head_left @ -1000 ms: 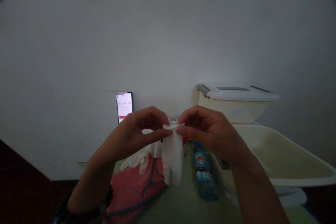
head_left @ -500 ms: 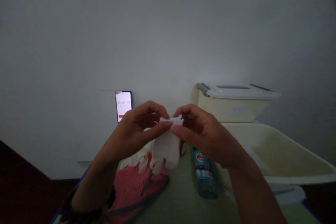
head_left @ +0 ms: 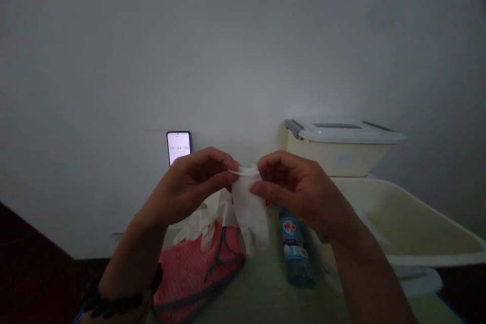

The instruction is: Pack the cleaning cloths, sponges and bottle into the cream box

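Observation:
A white, thin disposable glove hangs cuff up and fingers down in front of me. My left hand pinches the left edge of its cuff between thumb and fingers. On the opposite edge, my right hand grips the cuff the same way. The cuff's rim is spread a little between the two hands. Behind and left of the glove lies a crumpled pile of white gloves, partly hidden by my left hand. Below them is a pink cloth with dark grey trim.
A blue bottle with a label lies on the green tabletop. At the right are a large cream basin and a lidded storage box against the wall. A phone showing a timer leans on the wall.
The glove has swung slightly to the right, its hanging fingers blurred. My left hand has shifted a little left and the cuff is more evenly stretched.

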Motion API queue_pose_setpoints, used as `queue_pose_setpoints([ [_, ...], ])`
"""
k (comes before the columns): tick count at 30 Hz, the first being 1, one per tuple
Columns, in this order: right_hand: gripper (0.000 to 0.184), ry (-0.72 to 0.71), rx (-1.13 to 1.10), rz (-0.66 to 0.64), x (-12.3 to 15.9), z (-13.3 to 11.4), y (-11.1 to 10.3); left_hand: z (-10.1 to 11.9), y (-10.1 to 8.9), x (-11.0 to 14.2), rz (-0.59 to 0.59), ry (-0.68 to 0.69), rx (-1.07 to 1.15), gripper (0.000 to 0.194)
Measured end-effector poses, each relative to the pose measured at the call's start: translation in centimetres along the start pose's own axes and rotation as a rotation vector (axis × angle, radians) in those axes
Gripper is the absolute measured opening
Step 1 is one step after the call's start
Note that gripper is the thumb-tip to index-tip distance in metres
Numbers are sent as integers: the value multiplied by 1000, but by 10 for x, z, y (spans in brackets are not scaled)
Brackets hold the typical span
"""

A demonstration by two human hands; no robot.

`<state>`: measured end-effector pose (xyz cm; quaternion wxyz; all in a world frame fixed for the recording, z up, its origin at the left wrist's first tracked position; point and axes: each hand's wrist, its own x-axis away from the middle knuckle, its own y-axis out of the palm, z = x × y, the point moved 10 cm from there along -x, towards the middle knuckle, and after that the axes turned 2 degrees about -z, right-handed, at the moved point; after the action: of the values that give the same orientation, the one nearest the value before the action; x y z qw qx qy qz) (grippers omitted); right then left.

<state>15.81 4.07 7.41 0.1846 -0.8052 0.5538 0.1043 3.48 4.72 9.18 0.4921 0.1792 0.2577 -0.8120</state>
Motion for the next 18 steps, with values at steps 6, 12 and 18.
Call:
queue_pose_setpoints([
  [6,14,15,-29,-54,0,1,5,-1,1,-1,-16,10,56,11],
  [12,11,-17,-33,-67,-1,-4,5,0,-2,1,8,-12,91,8],
  [18,9,-23,-99,-87,-2,-4,8,-3,0,1,4,-28,120,8],
])
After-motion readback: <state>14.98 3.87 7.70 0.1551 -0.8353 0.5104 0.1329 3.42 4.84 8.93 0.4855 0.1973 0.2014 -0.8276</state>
